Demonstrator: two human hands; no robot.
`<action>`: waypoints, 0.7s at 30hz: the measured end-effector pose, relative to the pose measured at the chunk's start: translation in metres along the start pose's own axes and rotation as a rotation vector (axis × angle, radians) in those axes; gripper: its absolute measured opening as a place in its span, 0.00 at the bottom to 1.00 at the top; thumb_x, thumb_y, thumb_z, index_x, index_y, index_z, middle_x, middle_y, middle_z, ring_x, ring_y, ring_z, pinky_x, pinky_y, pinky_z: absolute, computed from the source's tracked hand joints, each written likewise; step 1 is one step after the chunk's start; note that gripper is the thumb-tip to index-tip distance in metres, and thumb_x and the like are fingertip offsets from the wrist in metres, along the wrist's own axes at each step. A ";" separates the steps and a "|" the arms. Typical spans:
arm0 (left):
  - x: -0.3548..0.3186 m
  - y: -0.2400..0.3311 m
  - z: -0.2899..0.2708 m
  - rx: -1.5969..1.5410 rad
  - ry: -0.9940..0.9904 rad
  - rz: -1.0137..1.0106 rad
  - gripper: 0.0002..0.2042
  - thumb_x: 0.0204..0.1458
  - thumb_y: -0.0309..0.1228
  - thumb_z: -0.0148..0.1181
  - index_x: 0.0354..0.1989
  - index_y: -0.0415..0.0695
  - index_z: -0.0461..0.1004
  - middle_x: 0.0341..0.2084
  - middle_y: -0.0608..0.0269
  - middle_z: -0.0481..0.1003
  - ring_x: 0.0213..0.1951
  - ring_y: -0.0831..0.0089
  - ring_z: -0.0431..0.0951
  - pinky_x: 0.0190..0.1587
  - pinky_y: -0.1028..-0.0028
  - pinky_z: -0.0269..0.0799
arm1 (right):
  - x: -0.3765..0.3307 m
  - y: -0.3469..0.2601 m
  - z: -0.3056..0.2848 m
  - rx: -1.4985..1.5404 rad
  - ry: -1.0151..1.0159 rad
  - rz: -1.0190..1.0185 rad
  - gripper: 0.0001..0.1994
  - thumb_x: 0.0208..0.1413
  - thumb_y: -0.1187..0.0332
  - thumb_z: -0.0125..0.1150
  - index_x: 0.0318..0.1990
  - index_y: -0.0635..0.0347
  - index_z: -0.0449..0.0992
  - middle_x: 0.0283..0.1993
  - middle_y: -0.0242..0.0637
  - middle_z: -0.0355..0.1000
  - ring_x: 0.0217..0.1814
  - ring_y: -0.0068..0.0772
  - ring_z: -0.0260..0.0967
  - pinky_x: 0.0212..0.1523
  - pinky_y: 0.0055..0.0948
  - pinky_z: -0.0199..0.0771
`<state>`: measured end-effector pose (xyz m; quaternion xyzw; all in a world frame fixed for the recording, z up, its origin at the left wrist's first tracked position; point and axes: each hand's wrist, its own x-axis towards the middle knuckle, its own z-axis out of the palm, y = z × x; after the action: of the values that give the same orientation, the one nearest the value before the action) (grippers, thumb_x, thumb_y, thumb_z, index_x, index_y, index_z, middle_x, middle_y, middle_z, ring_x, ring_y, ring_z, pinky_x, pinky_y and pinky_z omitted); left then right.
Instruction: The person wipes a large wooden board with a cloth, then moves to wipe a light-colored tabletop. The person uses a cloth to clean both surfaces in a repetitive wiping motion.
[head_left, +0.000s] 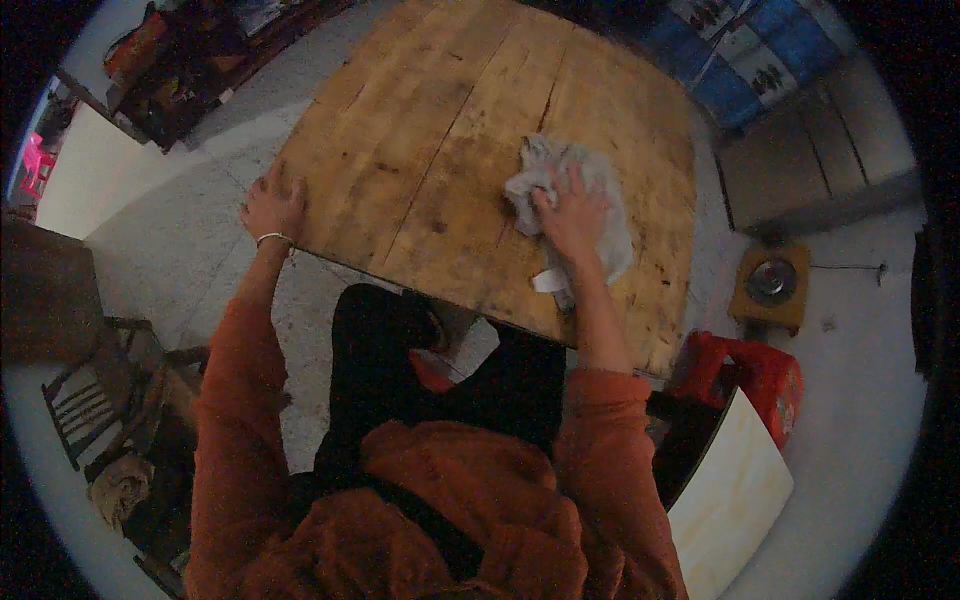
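Observation:
A worn wooden table [420, 130] with dark stains and seams between its planks spreads out before me. On its right part lies a crumpled pale grey cloth [617, 240], with a small white tag at its near edge. My right hand [577, 215] presses down flat on this cloth, fingers spread. At the table's near left corner rests my left hand [273, 208], its fingers stretched over the edge and holding nothing. A thin pale bracelet [275, 238] circles the left wrist.
Right of the table are a yellow box with a round metal dial [772, 281], a red plastic jug [740, 375] and a pale board [730, 500]. Grey cabinets [810, 150] stand farther right. A wooden chair [85, 405] and a dark wooden cabinet [50, 290] are at the left.

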<state>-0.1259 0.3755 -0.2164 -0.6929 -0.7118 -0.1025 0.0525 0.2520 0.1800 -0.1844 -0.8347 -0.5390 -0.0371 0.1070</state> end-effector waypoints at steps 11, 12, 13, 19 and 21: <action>0.019 -0.012 0.018 -0.061 0.055 0.084 0.27 0.52 0.58 0.45 0.62 0.71 0.57 0.55 0.54 0.66 0.54 0.53 0.67 0.53 0.46 0.59 | -0.070 0.019 -0.027 0.300 -0.135 -0.412 0.25 0.51 0.58 0.60 0.59 0.36 0.67 0.69 0.34 0.52 0.72 0.54 0.39 0.67 0.58 0.36; 0.023 -0.007 0.015 -0.069 0.038 0.085 0.27 0.52 0.58 0.45 0.62 0.71 0.57 0.54 0.54 0.66 0.54 0.53 0.67 0.53 0.46 0.59 | -0.061 0.025 -0.024 0.268 -0.083 -0.356 0.25 0.51 0.57 0.60 0.59 0.36 0.67 0.69 0.34 0.52 0.71 0.54 0.40 0.67 0.58 0.37; 0.026 -0.006 0.014 -0.074 0.025 0.085 0.27 0.52 0.57 0.46 0.62 0.71 0.57 0.54 0.54 0.67 0.54 0.53 0.67 0.52 0.46 0.60 | -0.041 0.030 -0.017 0.239 -0.028 -0.302 0.25 0.51 0.56 0.59 0.59 0.36 0.66 0.68 0.34 0.53 0.71 0.54 0.41 0.67 0.58 0.37; 0.014 0.006 0.017 -0.024 0.073 0.048 0.27 0.52 0.58 0.46 0.61 0.70 0.58 0.54 0.54 0.66 0.54 0.53 0.68 0.54 0.47 0.59 | 0.028 -0.022 0.011 0.062 0.022 -0.160 0.24 0.53 0.55 0.55 0.59 0.40 0.67 0.68 0.34 0.53 0.69 0.57 0.44 0.66 0.58 0.40; 0.019 0.000 0.022 -0.060 0.057 0.063 0.27 0.52 0.58 0.46 0.61 0.69 0.58 0.54 0.54 0.66 0.54 0.53 0.68 0.53 0.47 0.59 | 0.022 -0.054 0.019 0.119 0.022 -0.332 0.23 0.54 0.56 0.55 0.59 0.40 0.67 0.67 0.34 0.54 0.70 0.57 0.43 0.66 0.58 0.39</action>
<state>-0.1252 0.3983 -0.2333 -0.7129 -0.6845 -0.1419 0.0549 0.2112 0.2252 -0.1914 -0.7259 -0.6695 -0.0317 0.1545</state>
